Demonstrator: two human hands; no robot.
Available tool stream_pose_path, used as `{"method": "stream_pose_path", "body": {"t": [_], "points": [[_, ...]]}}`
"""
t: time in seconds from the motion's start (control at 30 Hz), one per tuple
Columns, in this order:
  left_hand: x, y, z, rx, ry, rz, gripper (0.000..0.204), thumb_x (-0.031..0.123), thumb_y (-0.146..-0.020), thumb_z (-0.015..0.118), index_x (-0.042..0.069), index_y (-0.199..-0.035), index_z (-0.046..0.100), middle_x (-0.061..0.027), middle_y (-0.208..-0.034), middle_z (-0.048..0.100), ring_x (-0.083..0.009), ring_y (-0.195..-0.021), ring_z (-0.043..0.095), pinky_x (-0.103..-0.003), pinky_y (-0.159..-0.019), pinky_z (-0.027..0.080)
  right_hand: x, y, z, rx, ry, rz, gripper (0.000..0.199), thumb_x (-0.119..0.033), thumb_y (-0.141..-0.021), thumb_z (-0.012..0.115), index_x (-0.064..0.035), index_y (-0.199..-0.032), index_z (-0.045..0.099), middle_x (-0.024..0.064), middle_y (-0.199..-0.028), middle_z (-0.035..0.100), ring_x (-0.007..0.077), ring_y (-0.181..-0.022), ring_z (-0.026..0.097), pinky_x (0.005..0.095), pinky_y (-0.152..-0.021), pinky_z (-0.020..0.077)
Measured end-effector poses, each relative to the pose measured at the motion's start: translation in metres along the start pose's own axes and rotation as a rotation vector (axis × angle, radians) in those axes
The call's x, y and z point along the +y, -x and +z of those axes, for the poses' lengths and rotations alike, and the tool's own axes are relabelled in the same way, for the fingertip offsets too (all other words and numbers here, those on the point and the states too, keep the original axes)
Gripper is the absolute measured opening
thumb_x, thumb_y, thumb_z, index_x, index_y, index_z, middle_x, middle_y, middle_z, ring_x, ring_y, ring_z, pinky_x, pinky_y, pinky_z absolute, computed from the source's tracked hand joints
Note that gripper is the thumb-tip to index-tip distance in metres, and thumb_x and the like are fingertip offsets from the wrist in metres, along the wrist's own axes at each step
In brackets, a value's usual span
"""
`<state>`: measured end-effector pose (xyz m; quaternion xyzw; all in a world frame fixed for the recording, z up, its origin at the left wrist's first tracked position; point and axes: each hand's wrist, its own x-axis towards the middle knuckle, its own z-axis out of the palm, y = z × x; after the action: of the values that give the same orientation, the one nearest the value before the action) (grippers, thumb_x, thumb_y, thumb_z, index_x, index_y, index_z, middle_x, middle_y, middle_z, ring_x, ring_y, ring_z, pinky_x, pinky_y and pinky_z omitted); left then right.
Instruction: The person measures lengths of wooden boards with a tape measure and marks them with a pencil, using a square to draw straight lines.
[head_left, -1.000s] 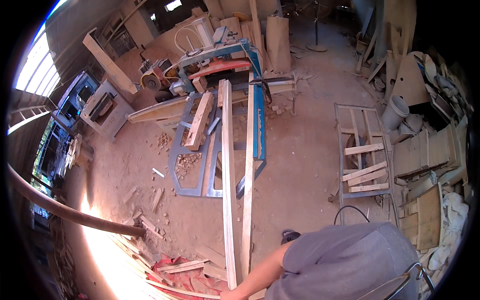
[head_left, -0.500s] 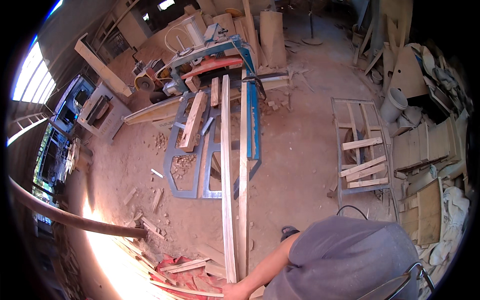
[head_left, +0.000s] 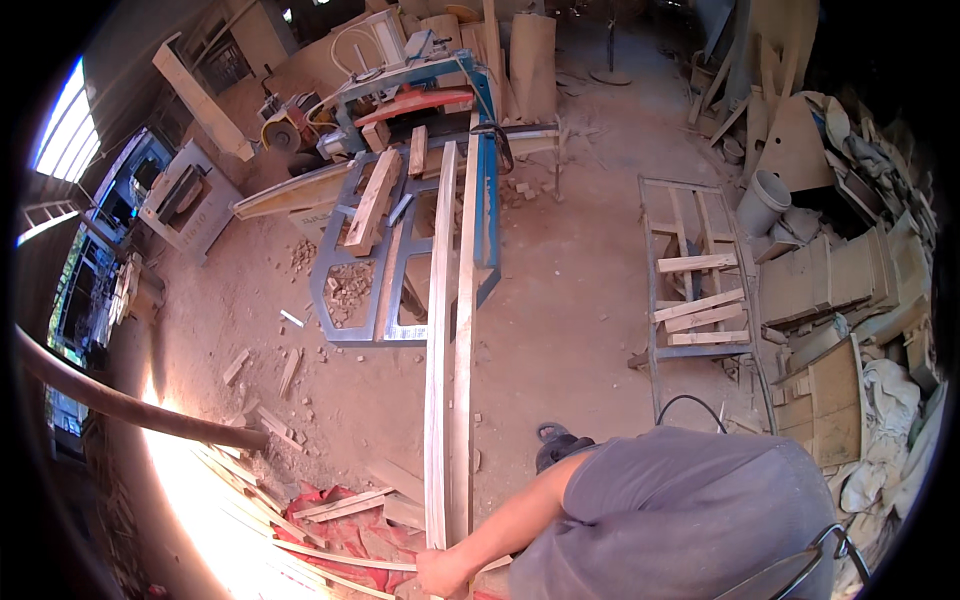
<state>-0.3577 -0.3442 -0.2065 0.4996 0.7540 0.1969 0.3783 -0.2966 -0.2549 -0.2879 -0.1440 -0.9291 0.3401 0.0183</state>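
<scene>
My right hand (head_left: pixel 442 572) is at the lower edge, its arm reaching in from the right out of a grey sleeve (head_left: pixel 680 510). Its fingers close around the near end of a long pale wooden plank (head_left: pixel 440 330). Right beside that piece runs a second long plank (head_left: pixel 464 350), whose near part passes behind my forearm. Both stretch away to a blue machine frame (head_left: pixel 484 190). A thin wooden strip (head_left: pixel 340 558) comes from the left and meets my fingers; whether I grip it too, I cannot tell. My left hand is out of view.
A grey metal frame (head_left: pixel 380 338) lies under the planks, with a thick timber (head_left: pixel 372 200) on it. Offcuts (head_left: pixel 350 506) lie on red cloth (head_left: pixel 310 495) at lower left. A brown pole (head_left: pixel 150 415) juts in. At right stand a metal rack (head_left: pixel 703 350) and white bucket (head_left: pixel 764 200).
The view has shifted, so machine, planks and rack sit higher and farther left. My right hand stays at the plank's near end and shows more fully.
</scene>
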Motion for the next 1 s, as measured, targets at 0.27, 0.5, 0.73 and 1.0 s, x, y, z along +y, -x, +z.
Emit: {"method": "stream_pose_path", "body": {"t": [0.27,0.5,0.73,1.0], "points": [[-0.057,0.029,-0.019,-0.016,0.155,-0.029,0.047,0.045,-0.101,0.064,-0.002,-0.106,0.069,-0.0061,-0.086,0.067,-0.019,-0.077,0.061,-0.038,-0.07,0.05,-0.038,0.041,-0.029,0.025,0.416,-0.009,0.017,-0.021,-0.07,0.076,-0.0086,-0.081,0.08,0.0092,-0.085,0.077,0.0256,-0.084,0.075,0.0409,-0.067,0.0552],[-0.066,-0.037,-0.023,-0.236,0.475,0.073,0.05,0.047,-0.102,0.064,-0.002,-0.104,0.069,-0.0048,-0.084,0.066,-0.0175,-0.076,0.06,-0.037,-0.069,0.05,-0.039,0.049,-0.021,0.12,0.418,0.05,0.018,-0.022,-0.073,0.075,-0.005,-0.079,0.077,0.0116,-0.085,0.076,0.0271,-0.084,0.075,0.0418,-0.065,0.0549],[-0.009,-0.124,0.007,-0.421,0.053,0.062,0.046,0.032,-0.087,0.084,-0.008,-0.106,0.073,-0.0095,-0.085,0.072,-0.0181,-0.07,0.063,-0.034,-0.066,0.052,-0.027,0.14,-0.048,0.121,0.101,0.275,0.02,-0.017,-0.071,0.072,0.0,-0.08,0.075,0.0194,-0.077,0.074,0.041,-0.075,0.074,0.0514,-0.064,0.0574],[-0.001,-0.117,0.024,-0.244,-0.04,0.144,0.047,0.011,-0.069,0.086,-0.008,-0.11,0.072,-0.0169,-0.095,0.078,-0.0259,-0.085,0.074,-0.038,-0.08,0.057,0.014,0.208,-0.05,0.212,-0.192,0.666,0.032,-0.019,-0.077,0.061,0.0023,-0.098,0.074,0.0284,-0.091,0.073,0.0465,-0.09,0.073,0.0575,-0.075,0.057]]}}
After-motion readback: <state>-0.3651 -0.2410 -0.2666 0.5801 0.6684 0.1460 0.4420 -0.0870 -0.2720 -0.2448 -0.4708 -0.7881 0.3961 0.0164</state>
